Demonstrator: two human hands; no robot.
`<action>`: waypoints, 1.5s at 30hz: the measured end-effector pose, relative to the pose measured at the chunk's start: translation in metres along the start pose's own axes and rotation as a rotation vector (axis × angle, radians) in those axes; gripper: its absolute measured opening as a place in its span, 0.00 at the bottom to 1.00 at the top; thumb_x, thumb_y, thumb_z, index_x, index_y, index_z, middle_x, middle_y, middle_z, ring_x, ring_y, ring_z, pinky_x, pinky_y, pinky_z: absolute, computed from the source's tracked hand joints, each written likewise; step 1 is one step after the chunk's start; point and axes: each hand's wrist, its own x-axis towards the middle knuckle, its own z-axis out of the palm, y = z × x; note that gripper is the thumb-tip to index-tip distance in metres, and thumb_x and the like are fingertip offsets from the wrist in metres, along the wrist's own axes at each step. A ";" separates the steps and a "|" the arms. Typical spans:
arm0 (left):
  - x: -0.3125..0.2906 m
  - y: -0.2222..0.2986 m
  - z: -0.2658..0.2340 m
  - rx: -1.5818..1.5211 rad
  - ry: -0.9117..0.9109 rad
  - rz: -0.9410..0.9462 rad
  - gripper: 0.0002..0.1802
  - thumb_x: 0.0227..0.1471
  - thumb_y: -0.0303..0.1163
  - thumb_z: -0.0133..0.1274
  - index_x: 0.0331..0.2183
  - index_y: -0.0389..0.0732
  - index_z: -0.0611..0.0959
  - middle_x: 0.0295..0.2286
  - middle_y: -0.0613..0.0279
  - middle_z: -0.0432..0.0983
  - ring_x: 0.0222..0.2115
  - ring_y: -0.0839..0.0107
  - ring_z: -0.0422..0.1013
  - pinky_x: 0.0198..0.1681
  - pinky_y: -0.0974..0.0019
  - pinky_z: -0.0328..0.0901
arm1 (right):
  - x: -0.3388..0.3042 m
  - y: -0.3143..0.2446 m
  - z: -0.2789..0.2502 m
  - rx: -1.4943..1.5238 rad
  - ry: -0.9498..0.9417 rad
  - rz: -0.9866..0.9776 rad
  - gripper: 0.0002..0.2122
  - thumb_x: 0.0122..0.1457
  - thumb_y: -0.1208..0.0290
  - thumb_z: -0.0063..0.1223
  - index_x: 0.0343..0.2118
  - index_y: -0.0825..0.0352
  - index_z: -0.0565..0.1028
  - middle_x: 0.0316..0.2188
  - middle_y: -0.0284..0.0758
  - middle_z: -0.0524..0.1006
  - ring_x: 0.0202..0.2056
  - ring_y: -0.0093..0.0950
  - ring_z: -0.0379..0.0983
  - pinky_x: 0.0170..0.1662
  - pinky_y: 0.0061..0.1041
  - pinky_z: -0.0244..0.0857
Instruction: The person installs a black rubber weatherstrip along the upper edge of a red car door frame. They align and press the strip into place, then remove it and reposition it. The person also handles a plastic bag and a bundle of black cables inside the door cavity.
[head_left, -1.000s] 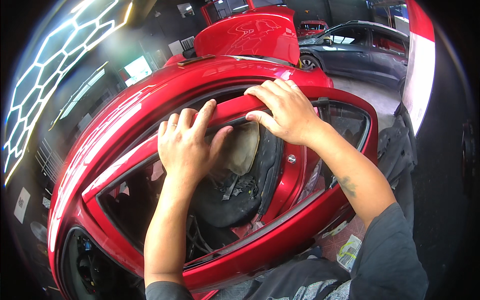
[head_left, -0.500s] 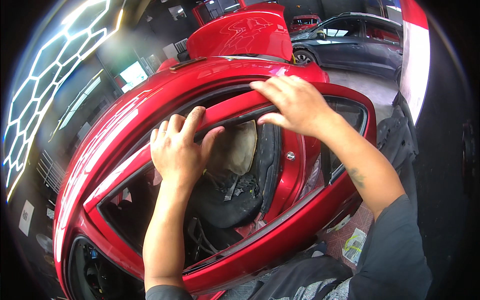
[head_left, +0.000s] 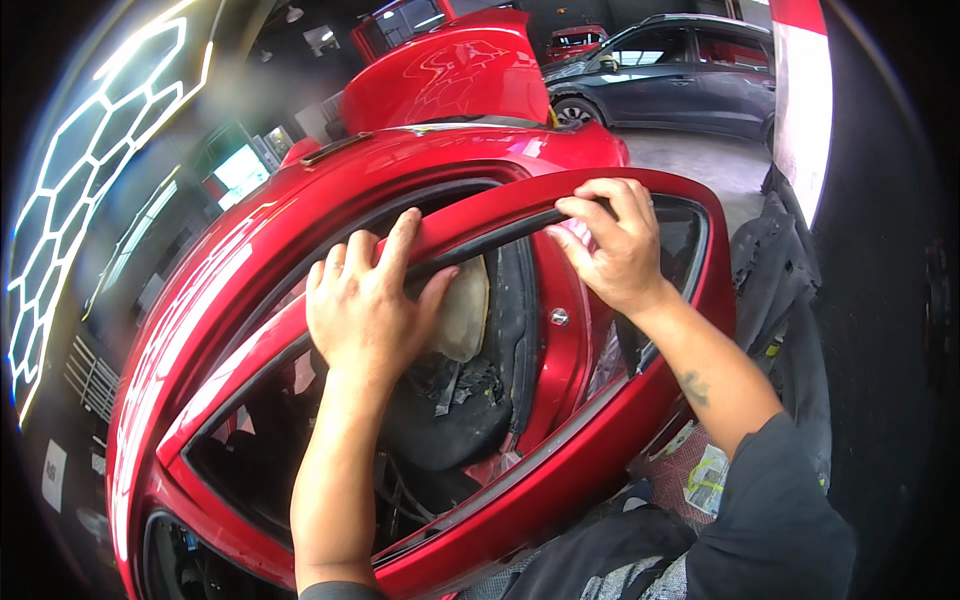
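A red car door (head_left: 600,440) stands ajar beside the red car body (head_left: 270,220), its window opening without visible glass in the main part. A black rubber window strip (head_left: 490,236) runs under the upper red door frame (head_left: 480,207), between my hands. My left hand (head_left: 368,300) grips that frame, fingers over the red edge and thumb underneath by the strip. Farther right, my right hand (head_left: 618,245) is closed around the same frame, fingertips on top and thumb below at the strip.
Through the window opening shows a worn dark seat (head_left: 440,425). An open red panel (head_left: 450,75) rises beyond the roof. A dark grey car (head_left: 680,75) is parked at the back right. Dark sheeting (head_left: 770,270) lies by the white and red pillar (head_left: 803,110).
My right hand has slid right along the upper door frame, its fingers now more curled. My left hand keeps its place on the frame. The whole view has shifted slightly.
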 end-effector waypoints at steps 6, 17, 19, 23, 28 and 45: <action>0.003 0.005 0.003 0.024 0.024 -0.011 0.40 0.45 0.58 0.76 0.59 0.60 0.86 0.35 0.65 0.76 0.39 0.62 0.76 0.44 0.56 0.69 | -0.029 0.000 0.001 0.296 0.133 0.577 0.22 0.55 0.79 0.76 0.54 0.65 0.83 0.44 0.38 0.84 0.41 0.29 0.82 0.44 0.28 0.78; 0.041 0.085 0.038 -0.099 0.127 0.381 0.21 0.51 0.38 0.72 0.48 0.50 0.90 0.37 0.66 0.77 0.44 0.60 0.73 0.49 0.52 0.66 | -0.045 -0.004 -0.019 0.261 -0.032 0.565 0.12 0.61 0.81 0.70 0.47 0.73 0.85 0.36 0.41 0.83 0.33 0.29 0.82 0.35 0.28 0.76; 0.043 0.088 0.044 -0.107 0.117 0.368 0.18 0.51 0.38 0.72 0.45 0.49 0.90 0.37 0.65 0.77 0.42 0.60 0.74 0.48 0.53 0.66 | -0.052 -0.005 -0.018 0.284 0.003 0.616 0.11 0.62 0.82 0.70 0.47 0.74 0.85 0.35 0.39 0.82 0.29 0.20 0.80 0.30 0.21 0.74; 0.045 0.082 0.045 -0.142 0.089 0.387 0.14 0.52 0.37 0.71 0.40 0.46 0.88 0.36 0.64 0.77 0.41 0.60 0.74 0.48 0.52 0.66 | -0.053 -0.014 -0.006 0.278 0.091 0.686 0.11 0.59 0.76 0.73 0.44 0.71 0.85 0.33 0.43 0.82 0.32 0.40 0.83 0.36 0.36 0.76; 0.041 0.086 0.028 -0.135 0.008 0.432 0.11 0.55 0.36 0.70 0.37 0.43 0.87 0.34 0.61 0.78 0.40 0.58 0.75 0.49 0.52 0.66 | -0.065 -0.027 -0.018 0.224 -0.007 0.679 0.18 0.61 0.72 0.73 0.54 0.67 0.85 0.37 0.40 0.81 0.33 0.38 0.81 0.38 0.37 0.76; 0.039 0.085 0.026 -0.210 -0.088 0.382 0.10 0.53 0.34 0.69 0.33 0.41 0.84 0.33 0.57 0.77 0.38 0.55 0.76 0.44 0.53 0.72 | -0.050 -0.024 -0.011 0.097 -0.158 0.546 0.23 0.63 0.79 0.63 0.62 0.69 0.80 0.38 0.45 0.80 0.34 0.46 0.82 0.38 0.41 0.77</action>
